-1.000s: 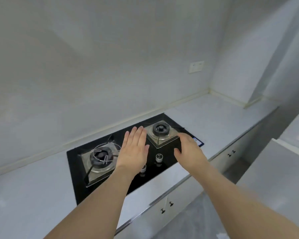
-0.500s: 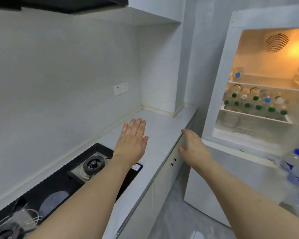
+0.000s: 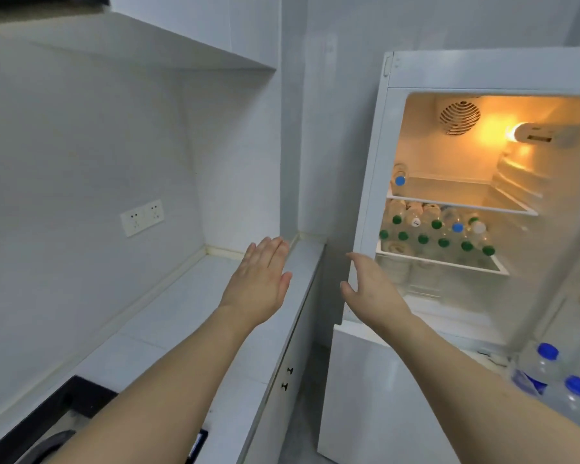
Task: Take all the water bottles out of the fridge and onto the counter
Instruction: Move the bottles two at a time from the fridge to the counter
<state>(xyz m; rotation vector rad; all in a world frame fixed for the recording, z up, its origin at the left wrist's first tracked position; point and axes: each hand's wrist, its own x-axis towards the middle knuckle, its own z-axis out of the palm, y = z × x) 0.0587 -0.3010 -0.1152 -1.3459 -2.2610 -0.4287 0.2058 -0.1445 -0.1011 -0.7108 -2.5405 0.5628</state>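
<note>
The white fridge [image 3: 372, 182] stands open on the right, lit inside. Several clear water bottles with green caps [image 3: 442, 239] lie on its middle shelf. One blue-capped bottle [image 3: 399, 177] lies at the left of the upper shelf. Two blue-capped bottles [image 3: 549, 366] stand in the door rack at the lower right. My left hand [image 3: 260, 279] hovers flat over the white counter [image 3: 168, 316], fingers straight, holding nothing. My right hand [image 3: 369, 286] is stretched out in front of the fridge's left edge, fingers relaxed and empty.
A black gas hob [image 3: 64, 413] sits in the counter at the lower left. A double wall socket [image 3: 143, 217] is on the back wall. White cabinet doors with small black knobs [image 3: 287, 378] run below the counter. A range hood casing hangs overhead.
The view has swung right from the hob to the open fridge. Both hands stay raised and empty, now nearer the fridge and the counter's far end.
</note>
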